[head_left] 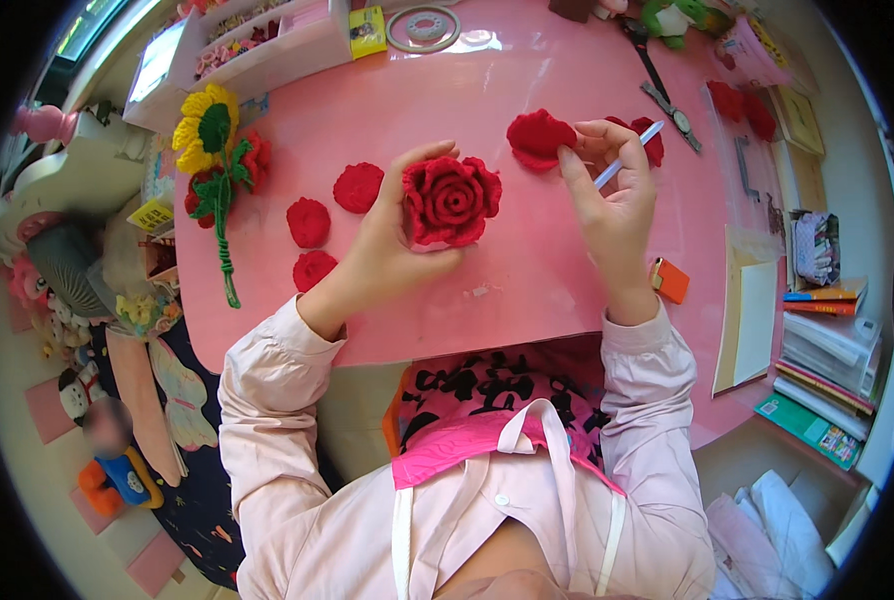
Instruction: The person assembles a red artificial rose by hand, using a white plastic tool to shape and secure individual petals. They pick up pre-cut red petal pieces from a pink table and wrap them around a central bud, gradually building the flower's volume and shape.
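Note:
My left hand (392,215) is closed around a red crocheted rose (454,203), its layered petals facing up. In my right hand (612,195), thumb and forefinger pinch the edge of a loose red crocheted petal (540,140). A pale, slim glue stick or pen-like rod (629,155) is tucked among the same hand's fingers. Behind those fingers lies another red piece (651,142), partly hidden. Three round red petals, among them one petal (358,187) near my left wrist, rest on the pink table (527,300).
Crocheted flowers with a yellow sunflower (207,128) lie at the left. A compartment box (277,40) stands at the back left, near a ring-shaped object (424,28). To the right are a watch (672,115), an orange lighter-like item (670,281), a notepad (747,320) and stacked books (827,370).

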Tool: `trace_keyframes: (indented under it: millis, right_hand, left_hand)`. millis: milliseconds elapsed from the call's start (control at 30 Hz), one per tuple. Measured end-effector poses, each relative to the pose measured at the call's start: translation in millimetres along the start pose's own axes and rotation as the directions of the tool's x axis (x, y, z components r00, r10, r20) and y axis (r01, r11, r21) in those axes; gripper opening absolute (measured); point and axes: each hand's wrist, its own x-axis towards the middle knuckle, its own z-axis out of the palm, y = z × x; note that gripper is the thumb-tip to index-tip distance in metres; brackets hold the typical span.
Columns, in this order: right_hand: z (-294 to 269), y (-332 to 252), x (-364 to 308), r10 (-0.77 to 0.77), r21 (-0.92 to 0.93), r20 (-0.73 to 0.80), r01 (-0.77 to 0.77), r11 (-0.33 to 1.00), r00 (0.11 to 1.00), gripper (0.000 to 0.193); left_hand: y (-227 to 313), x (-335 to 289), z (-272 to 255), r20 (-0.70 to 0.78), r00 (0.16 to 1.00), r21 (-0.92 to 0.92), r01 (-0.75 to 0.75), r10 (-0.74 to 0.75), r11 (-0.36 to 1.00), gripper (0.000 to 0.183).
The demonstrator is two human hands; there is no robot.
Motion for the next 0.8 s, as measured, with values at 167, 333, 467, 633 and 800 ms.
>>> trace_keyframes:
  millis: [167,333,467,633,800]
  right_hand:
    - [-45.2,-15.3,-13.6,0.101,-0.397,0.138,-0.039,0.917,0.985,0.030]
    - [-59.9,-23.3,-36.9,-0.181,-0.534,0.285,0.313,0.785,0.941,0.056]
    - [-28.2,-47.0,-74.4,-0.142,-0.008,0.298,0.152,0.988,0.944,0.073]
    - [-29.3,-25.3,-106.7,-0.096,0.316,0.228,0.020,0.949,0.969,0.074]
    - [-40.3,-27.2,-131.1,-0.181,0.351,0.167,0.113,0.929,0.969,0.066]
  left_hand:
    - [-5.0,-0.4,-11.9,0.048,0.998,0.070,0.037,-0.040,0.997,0.074]
    - [16.1,-2.3,7.1,0.055,0.994,-0.053,-0.088,0.091,0.995,0.078]
    - [40.8,-17.0,42.6,0.111,0.987,-0.242,-0.089,0.118,0.966,0.075]
    - [42.9,-44.6,66.1,0.159,0.983,-0.139,-0.069,0.091,0.988,0.072]
    - [37.9,-71.0,89.7,0.103,0.944,0.055,-0.319,0.312,0.946,0.075]
